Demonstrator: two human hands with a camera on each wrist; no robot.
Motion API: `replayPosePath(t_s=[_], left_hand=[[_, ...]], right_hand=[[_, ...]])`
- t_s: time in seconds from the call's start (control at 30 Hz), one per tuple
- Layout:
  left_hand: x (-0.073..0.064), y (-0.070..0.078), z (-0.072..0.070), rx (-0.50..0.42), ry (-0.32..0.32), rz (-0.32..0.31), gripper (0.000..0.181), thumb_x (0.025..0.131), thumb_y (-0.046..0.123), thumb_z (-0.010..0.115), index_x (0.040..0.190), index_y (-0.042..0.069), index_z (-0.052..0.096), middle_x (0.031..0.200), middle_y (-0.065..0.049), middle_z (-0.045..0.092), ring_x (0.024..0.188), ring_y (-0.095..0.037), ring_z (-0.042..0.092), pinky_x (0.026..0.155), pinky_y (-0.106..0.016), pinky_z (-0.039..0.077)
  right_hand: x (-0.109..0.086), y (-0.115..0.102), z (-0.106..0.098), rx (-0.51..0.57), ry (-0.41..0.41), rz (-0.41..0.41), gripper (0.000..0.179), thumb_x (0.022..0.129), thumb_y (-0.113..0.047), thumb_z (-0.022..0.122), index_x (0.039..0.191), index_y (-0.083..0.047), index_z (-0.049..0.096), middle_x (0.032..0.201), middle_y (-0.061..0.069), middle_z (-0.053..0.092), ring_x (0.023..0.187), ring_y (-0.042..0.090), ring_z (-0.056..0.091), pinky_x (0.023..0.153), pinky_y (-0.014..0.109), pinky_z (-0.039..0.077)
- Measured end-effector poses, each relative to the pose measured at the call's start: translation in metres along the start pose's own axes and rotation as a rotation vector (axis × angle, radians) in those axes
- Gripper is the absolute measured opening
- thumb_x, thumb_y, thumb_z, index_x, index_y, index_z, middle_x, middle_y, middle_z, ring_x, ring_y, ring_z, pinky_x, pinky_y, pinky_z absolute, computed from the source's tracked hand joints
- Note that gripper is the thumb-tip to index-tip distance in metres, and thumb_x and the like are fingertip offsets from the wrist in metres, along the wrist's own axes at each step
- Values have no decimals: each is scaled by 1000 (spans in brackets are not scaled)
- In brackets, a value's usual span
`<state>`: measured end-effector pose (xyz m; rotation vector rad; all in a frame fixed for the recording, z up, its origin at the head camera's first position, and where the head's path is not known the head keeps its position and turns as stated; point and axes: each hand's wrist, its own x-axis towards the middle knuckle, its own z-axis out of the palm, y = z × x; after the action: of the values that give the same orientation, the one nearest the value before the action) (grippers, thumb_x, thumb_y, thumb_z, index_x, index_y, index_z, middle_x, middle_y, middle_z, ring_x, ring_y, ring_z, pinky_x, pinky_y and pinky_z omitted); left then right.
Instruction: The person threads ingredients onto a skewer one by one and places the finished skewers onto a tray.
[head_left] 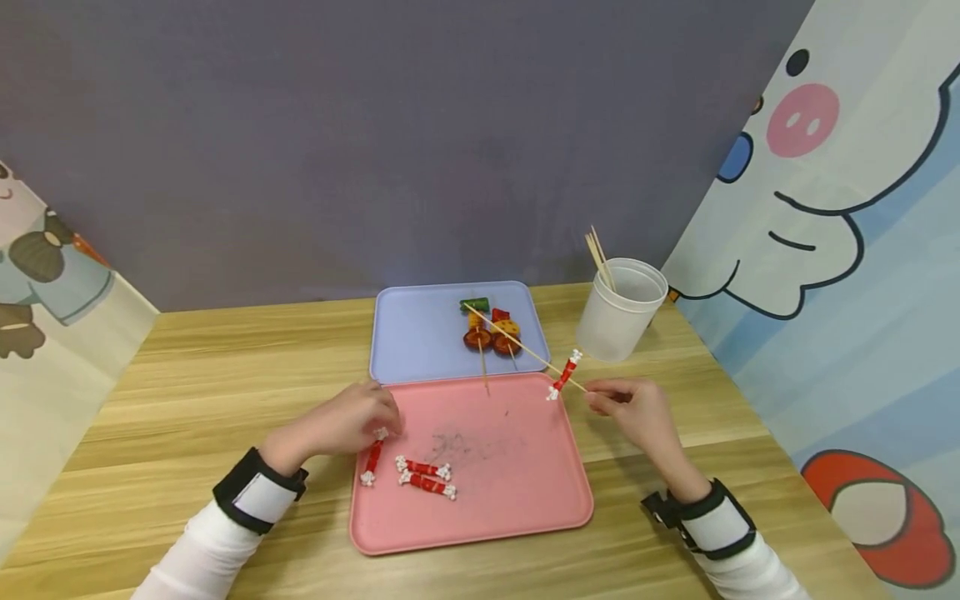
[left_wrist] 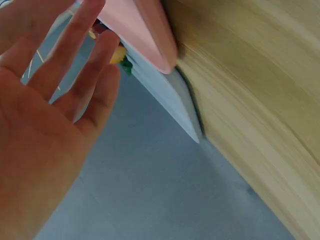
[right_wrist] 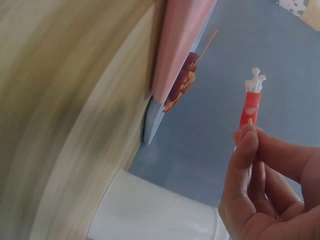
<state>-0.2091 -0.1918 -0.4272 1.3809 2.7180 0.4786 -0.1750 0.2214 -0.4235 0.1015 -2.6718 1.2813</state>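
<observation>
My right hand (head_left: 633, 408) pinches the near end of a thin wooden skewer (head_left: 525, 348) between thumb and fingertips. Threaded on it close to the fingers is a red-wrapped toy roll (head_left: 566, 375) with white knobbed ends; in the right wrist view the same toy roll (right_wrist: 251, 107) stands above the thumb. Over the left edge of the pink tray (head_left: 510, 500), my left hand (head_left: 356, 417) hovers at the top end of another red roll (head_left: 372, 458). Its fingers (left_wrist: 65, 55) look spread and loosely bent; their tips are partly hidden. Two more rolls (head_left: 424, 468) lie beside each other on the tray.
Behind the pink tray is a blue tray (head_left: 420, 333) with two loaded toy-food skewers (head_left: 477, 337). A white bucket (head_left: 622, 312) holding several bare skewers (head_left: 598, 260) stands at the back right. A grey wall (head_left: 375, 150) closes off the table's far side.
</observation>
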Motion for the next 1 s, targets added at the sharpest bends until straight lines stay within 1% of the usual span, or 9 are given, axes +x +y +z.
replayPosePath(t_s=[0.07,0.13,0.3,0.4,0.5,0.7,0.87,0.93,1.0], left_hand=[[-2,-2,1,-3,-15,17,30,70,-7,68,86,17,76,86,7,69,87,-14,59,80,-34,49],[-4,-4,2,-23,-28,20,32,70,-9,67,87,17,76,87,8,69,87,-13,60,80,-33,50],[-9,-8,5,-68,-46,2,30,72,-9,68,88,15,76,87,7,69,88,-12,58,79,-32,50],[-11,-8,7,-71,-47,-4,28,73,-8,69,87,15,76,87,6,68,87,-11,57,79,-31,51],[-12,-9,8,-81,-40,-13,25,73,-6,72,86,15,76,86,7,66,86,-10,58,78,-30,52],[-11,-10,9,-114,-35,-34,23,73,-5,74,84,15,75,84,7,66,83,-7,60,74,-26,54],[-12,-11,10,-136,-29,-31,22,73,-5,74,83,14,75,84,6,67,82,-6,60,73,-24,54],[-13,-12,10,-146,-16,-25,21,73,-5,74,83,14,75,84,6,67,81,-5,60,71,-23,54],[-13,-14,8,-154,17,-16,19,72,-4,76,82,13,75,83,6,66,80,-6,60,69,-23,53]], right_hand=[[-1,2,-2,-14,4,9,12,81,-4,72,93,-1,75,85,15,73,66,2,67,59,18,54],[-1,4,-3,-18,8,20,13,81,-4,72,94,-1,75,85,14,73,67,3,68,60,18,54],[-2,8,-6,-14,14,35,14,82,-5,72,95,-1,74,87,16,73,68,8,69,60,19,54],[-3,10,-7,-21,14,49,15,82,-7,72,96,-1,74,87,16,73,68,8,70,60,18,54],[-3,11,-8,-26,17,60,16,83,-8,72,97,-1,74,87,16,73,68,7,69,60,18,54],[-3,11,-9,-38,16,54,15,83,-6,71,96,-1,74,86,16,73,66,8,69,58,20,54],[-2,11,-9,-52,20,52,15,82,-6,72,96,-1,75,85,15,73,65,6,69,57,19,53],[-2,11,-9,-64,24,47,14,82,-6,72,95,-2,75,84,14,74,65,7,68,57,19,52],[-2,11,-8,-81,29,43,13,82,-7,72,93,-3,75,83,13,74,64,7,68,56,19,52]])
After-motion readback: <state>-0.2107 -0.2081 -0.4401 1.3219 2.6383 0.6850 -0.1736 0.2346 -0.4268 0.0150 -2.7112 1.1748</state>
